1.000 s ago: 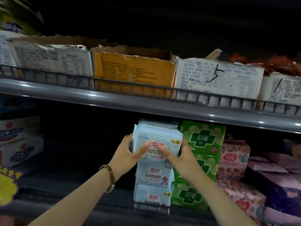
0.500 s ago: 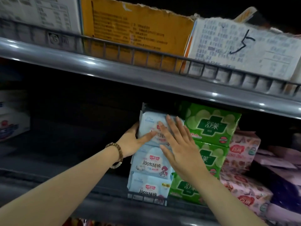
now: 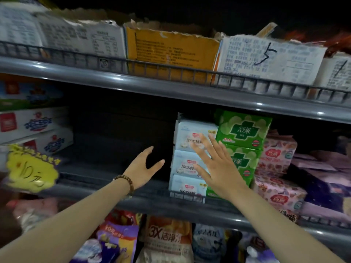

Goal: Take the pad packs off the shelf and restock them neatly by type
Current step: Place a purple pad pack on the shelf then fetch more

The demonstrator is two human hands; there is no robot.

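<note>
Stack of blue pad packs (image 3: 183, 162) is sitting right ahead of R hand (image 3: 218, 168), whose fingers are spreading over its front, gripping nothing. L hand (image 3: 141, 168), also spread and empty, is hovering just left of it. Pack long axes are running L-R; R hand is nearer.

- Middle shelf (image 3: 161, 205) carries a stack of three light blue pad packs (image 3: 180, 162) at its front rail; green pad packs (image 3: 243, 130) stand just beside it on the right; pink pad packs (image 3: 278, 152) lie further right
- Right grip (image 3: 218, 168): fingers straight and spread over the fronts of the upper two blue packs; contact cannot be told
- Left grip (image 3: 143, 168): open, holds nothing, near the stack's left side but apart from it; bead bracelet (image 3: 125, 180) on the wrist
- Upper shelf (image 3: 152, 86) holds torn cardboard boxes (image 3: 171, 50) behind a wire rail
- Yellow price tag (image 3: 32, 168) at far left, white boxes (image 3: 32, 124) behind it
</note>
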